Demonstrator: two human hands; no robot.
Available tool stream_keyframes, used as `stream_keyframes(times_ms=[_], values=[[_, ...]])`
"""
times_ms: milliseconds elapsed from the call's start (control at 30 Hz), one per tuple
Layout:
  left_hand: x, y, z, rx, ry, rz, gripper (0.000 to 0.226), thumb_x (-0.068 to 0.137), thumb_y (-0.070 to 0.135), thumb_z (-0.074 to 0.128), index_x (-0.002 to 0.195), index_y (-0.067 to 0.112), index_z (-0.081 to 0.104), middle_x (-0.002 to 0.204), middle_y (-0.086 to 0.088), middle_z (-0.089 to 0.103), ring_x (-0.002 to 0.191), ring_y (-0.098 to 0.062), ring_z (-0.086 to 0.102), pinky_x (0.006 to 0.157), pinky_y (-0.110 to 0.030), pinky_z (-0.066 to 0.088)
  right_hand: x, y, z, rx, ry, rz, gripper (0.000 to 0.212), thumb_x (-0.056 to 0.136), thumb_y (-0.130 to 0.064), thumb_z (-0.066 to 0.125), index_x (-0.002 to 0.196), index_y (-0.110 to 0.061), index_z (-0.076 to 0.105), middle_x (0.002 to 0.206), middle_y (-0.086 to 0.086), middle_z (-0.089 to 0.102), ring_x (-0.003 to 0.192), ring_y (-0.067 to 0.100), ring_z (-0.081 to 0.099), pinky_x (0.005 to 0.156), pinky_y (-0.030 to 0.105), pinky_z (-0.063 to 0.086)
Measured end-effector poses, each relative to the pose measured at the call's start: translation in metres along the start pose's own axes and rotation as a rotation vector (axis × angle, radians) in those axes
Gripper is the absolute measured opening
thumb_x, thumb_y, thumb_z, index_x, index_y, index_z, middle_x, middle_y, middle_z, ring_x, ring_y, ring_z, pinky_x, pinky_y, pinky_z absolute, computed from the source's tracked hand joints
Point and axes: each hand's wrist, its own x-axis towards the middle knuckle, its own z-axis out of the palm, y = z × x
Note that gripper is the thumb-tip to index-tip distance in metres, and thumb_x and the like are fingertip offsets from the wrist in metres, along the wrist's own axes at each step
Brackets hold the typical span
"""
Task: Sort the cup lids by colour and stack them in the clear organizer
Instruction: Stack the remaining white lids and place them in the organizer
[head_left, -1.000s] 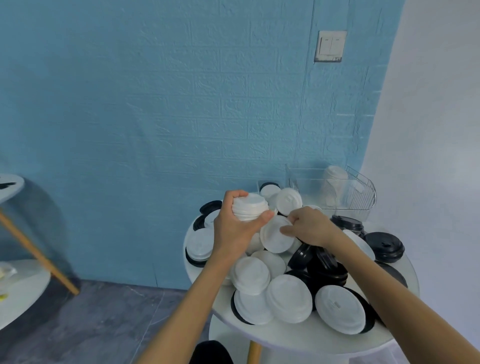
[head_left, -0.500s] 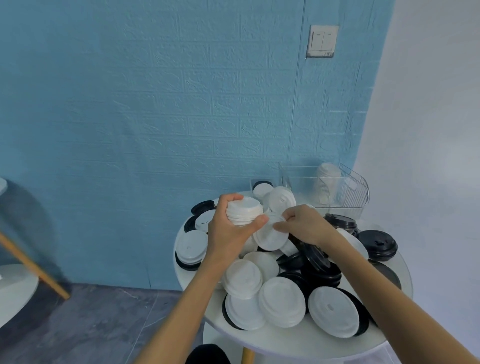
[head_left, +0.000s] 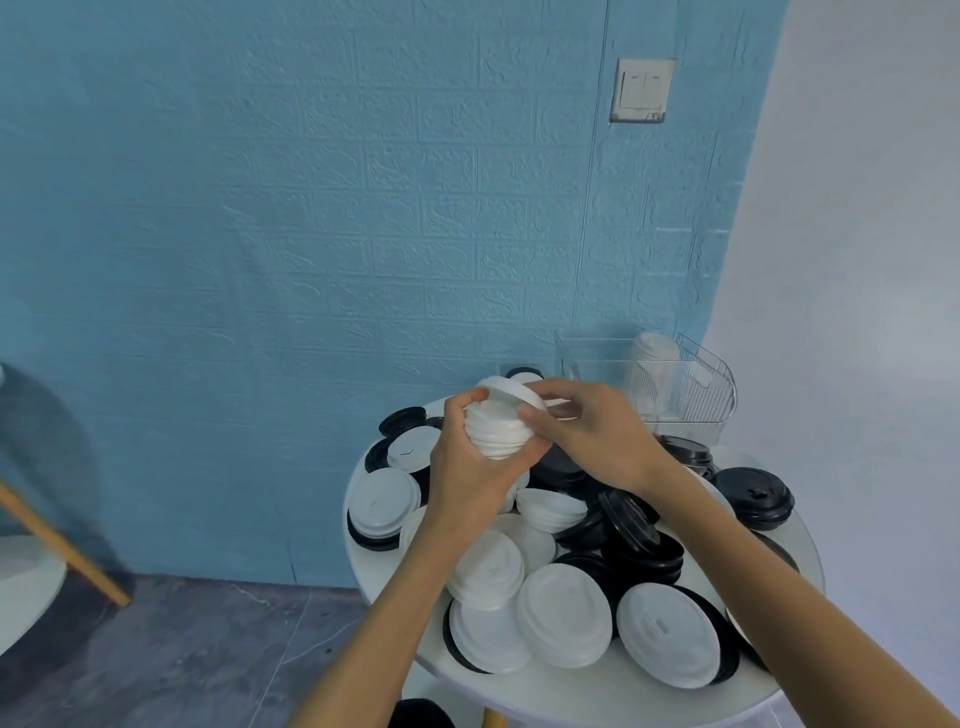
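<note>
My left hand (head_left: 470, 467) grips a stack of white lids (head_left: 496, 434) above the round white table (head_left: 597, 691). On top of that stack my right hand (head_left: 587, 434) pinches one more white lid (head_left: 511, 389), tilted. Loose white lids (head_left: 563, 616) and black lids (head_left: 641, 543) lie mixed in a heap below. The clear organizer (head_left: 691, 395) stands at the table's back right against the wall, with a stack of white lids (head_left: 655, 364) inside it.
A stack of black lids (head_left: 758, 496) sits at the table's right edge. The blue brick wall is right behind the table; a white wall is at right. A wooden leg (head_left: 62, 548) of another white table crosses the left.
My right hand lifted a white lid off the heap and brought it onto the top of the stack in my left hand. The view shifted left and nearer.
</note>
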Motion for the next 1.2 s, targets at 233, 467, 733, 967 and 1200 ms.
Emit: stream_keyframes(times_ms=[233,467,733,967,1200], values=[[0.002,0.000,-0.001,0.005,-0.039,-0.009,0.100,0.066,0.037,0.095,0.138,0.047,0.025,0.103,0.012,0.068,0.085,0.004,0.068,0.072,-0.015,0.052,-0.001,0.003,0.004,-0.026,-0.053,-0.080,0.028,0.094,-0.016,0.070,0.122,-0.020,0.071,0.122,-0.014,0.067,0.115,-0.002,0.060,0.098,0.014,0.048],[0.002,-0.001,0.001,0.030,-0.020,0.007,0.057,0.066,0.039,0.094,0.109,0.043,0.057,0.100,0.020,0.071,0.088,0.003,0.068,0.072,-0.016,0.051,-0.002,0.004,0.005,0.067,-0.133,-0.027,0.025,0.099,-0.019,0.063,0.123,-0.020,0.072,0.120,-0.007,0.067,0.112,0.001,0.061,0.094,0.014,0.048],[0.006,-0.011,-0.005,0.077,0.027,-0.002,0.060,0.064,0.046,0.094,0.109,0.042,0.056,0.109,0.024,0.064,0.101,0.000,0.061,0.086,-0.030,0.055,0.005,0.046,-0.003,-0.456,-0.404,0.264,0.060,0.086,-0.071,0.057,0.113,-0.020,0.071,0.106,-0.003,0.074,0.098,0.016,0.068,0.095,0.038,0.053],[0.008,-0.010,-0.001,0.071,0.028,0.025,0.062,0.064,0.043,0.095,0.112,0.042,0.056,0.111,0.023,0.063,0.104,-0.003,0.060,0.082,-0.023,0.051,0.008,0.052,0.024,-0.619,-0.595,0.269,0.086,0.061,-0.070,0.073,0.134,-0.028,0.057,0.130,-0.009,0.063,0.119,0.016,0.060,0.103,0.037,0.050],[0.011,-0.010,-0.005,0.024,0.040,0.031,0.060,0.064,0.041,0.096,0.110,0.043,0.056,0.108,0.024,0.063,0.100,-0.001,0.061,0.085,-0.032,0.057,0.002,0.056,0.031,-0.779,-0.561,0.241,0.058,0.076,-0.036,0.078,0.129,-0.021,0.058,0.112,0.005,0.065,0.104,0.027,0.061,0.082,0.035,0.051]])
